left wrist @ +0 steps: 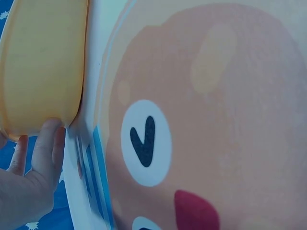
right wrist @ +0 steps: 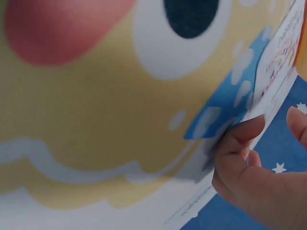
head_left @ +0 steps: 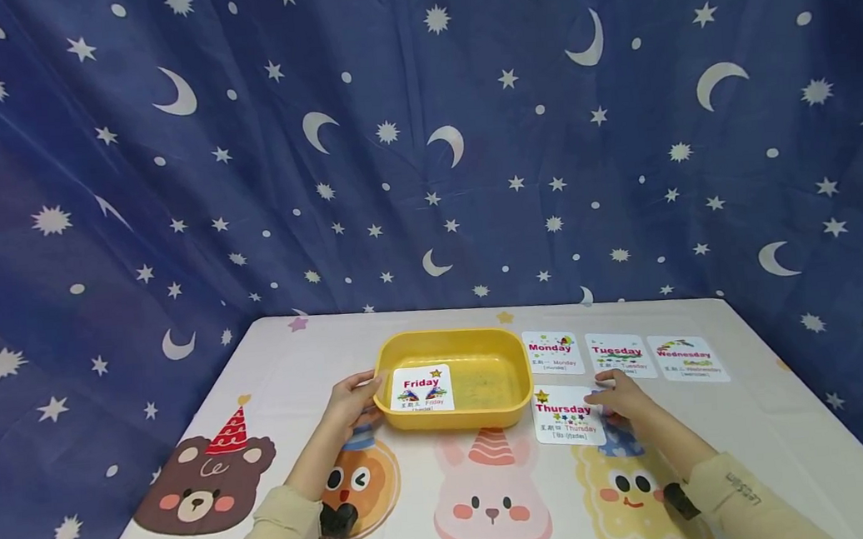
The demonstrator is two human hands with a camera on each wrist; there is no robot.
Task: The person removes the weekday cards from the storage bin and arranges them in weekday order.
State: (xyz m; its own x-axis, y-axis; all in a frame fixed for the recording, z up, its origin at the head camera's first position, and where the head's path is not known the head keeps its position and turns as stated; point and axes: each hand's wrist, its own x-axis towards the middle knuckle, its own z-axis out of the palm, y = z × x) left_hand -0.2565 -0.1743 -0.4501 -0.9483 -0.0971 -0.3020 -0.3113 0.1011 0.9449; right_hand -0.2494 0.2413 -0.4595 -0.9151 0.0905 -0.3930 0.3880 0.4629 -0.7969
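Note:
My left hand holds the left end of a yellow plastic tub, fingers against its outer wall and thumb at the rim. The left wrist view shows those fingers touching the tub's end wall. Inside the tub, toward the left, a white Friday card leans face up. My right hand is at the right edge of the Thursday card, which lies on the table right of the tub. In the right wrist view its thumb and bent forefinger stand apart with nothing between them.
Behind the Thursday card lie the Monday card, Tuesday card and Wednesday card in a row. A pale cloth with cartoon animals covers the table. A blue star-and-moon curtain hangs behind it.

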